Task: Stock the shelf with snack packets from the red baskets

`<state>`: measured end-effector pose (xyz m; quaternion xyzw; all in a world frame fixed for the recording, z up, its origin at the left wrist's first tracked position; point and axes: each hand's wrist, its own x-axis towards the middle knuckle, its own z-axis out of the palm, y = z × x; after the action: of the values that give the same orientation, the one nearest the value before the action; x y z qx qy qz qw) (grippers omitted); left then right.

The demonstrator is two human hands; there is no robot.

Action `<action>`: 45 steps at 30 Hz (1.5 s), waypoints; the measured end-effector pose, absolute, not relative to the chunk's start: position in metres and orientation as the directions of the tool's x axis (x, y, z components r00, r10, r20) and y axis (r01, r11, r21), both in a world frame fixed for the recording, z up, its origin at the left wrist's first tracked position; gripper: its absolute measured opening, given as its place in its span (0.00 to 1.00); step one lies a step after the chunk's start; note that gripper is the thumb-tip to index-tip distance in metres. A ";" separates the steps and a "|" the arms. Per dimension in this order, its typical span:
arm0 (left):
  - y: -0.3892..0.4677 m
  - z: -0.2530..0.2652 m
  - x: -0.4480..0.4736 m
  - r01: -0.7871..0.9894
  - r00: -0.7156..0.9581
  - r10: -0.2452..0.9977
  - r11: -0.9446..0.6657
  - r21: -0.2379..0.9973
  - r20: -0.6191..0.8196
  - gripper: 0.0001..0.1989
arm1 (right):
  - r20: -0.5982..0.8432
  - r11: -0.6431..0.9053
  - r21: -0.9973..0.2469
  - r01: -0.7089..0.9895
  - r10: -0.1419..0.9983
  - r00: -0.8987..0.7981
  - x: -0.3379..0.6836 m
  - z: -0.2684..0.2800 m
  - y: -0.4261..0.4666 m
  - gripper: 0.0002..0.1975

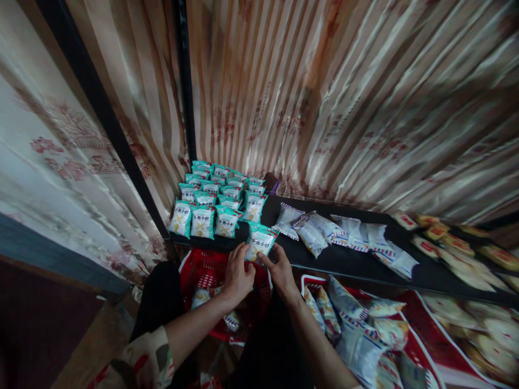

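We held one teal-and-white 小鱼小虾 snack bag point(260, 241) at the front edge of the black shelf point(302, 202), just ahead of the rightmost file of matching snack bags point(203, 220); whether its base touched the shelf, we could not tell. Our right hand point(283, 273) pinched the bag's lower right corner, thumb on the front and forefinger along the side, a grip that seemed meant to steady it without covering the print. Our left hand point(238, 274) was loosely curled at the lower left edge, its fingertips close against the wrapper, probably to balance the other side; how firmly they pressed, we could not tell.

The matching bags stood in close rows, faces forward and tilted slightly back, likely so that each propped the next and the lettering showed. Between our knees sat a red plastic basket point(193, 262) with a few packets inside, apparently put there to lie within easy reach under both hands.

Farther right, silver-white bags with striped ends point(314, 236) lay loosely across the shelf, well short of any neat file. Below them, a second red basket point(313, 279) was heaped with similar bags, tipped at various angles because they were piled together.
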<state>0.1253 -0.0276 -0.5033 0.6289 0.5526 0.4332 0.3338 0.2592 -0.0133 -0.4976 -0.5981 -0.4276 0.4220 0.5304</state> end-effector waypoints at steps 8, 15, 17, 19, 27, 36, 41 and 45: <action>0.011 -0.508 0.147 0.416 -0.018 0.991 -0.112 0.902 0.132 0.30 | 0.044 0.017 -0.996 0.087 0.948 0.316 0.266 -0.519 0.039 0.27; 0.032 -0.520 0.151 0.429 0.000 0.990 -0.127 0.894 0.141 0.32 | 0.068 0.029 -0.992 0.122 0.940 0.334 0.267 -0.530 0.070 0.30; 0.036 -0.523 0.152 0.429 -0.019 0.989 -0.125 0.895 0.147 0.32 | 0.075 0.032 -0.991 0.132 0.939 0.335 0.267 -0.531 0.075 0.29; 0.039 -0.524 0.152 0.430 -0.033 0.989 -0.114 0.896 0.142 0.32 | 0.076 0.026 -0.988 0.151 0.939 0.336 0.267 -0.532 0.079 0.29; 0.048 -0.522 0.153 0.488 -0.050 0.990 -0.091 0.868 0.133 0.31 | 0.093 0.037 -0.984 0.176 0.942 0.322 0.260 -0.522 0.085 0.26; 0.052 -0.519 0.156 0.509 -0.054 0.992 -0.068 0.858 0.111 0.32 | 0.115 0.050 -0.976 0.211 0.944 0.309 0.262 -0.524 0.093 0.26; 0.051 -0.523 0.158 0.506 -0.031 0.994 -0.071 0.859 0.100 0.34 | 0.105 0.057 -0.987 0.151 0.937 0.333 0.258 -0.531 0.092 0.27; 0.046 -0.528 0.160 0.496 -0.016 0.994 -0.084 0.864 0.106 0.35 | 0.097 0.026 -0.975 0.220 0.943 0.318 0.257 -0.533 0.086 0.29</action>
<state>0.1596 0.0462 -0.5279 0.6244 0.5967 0.3899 0.3194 0.2568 0.0863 -0.5334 -0.6105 -0.4764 0.3381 0.5349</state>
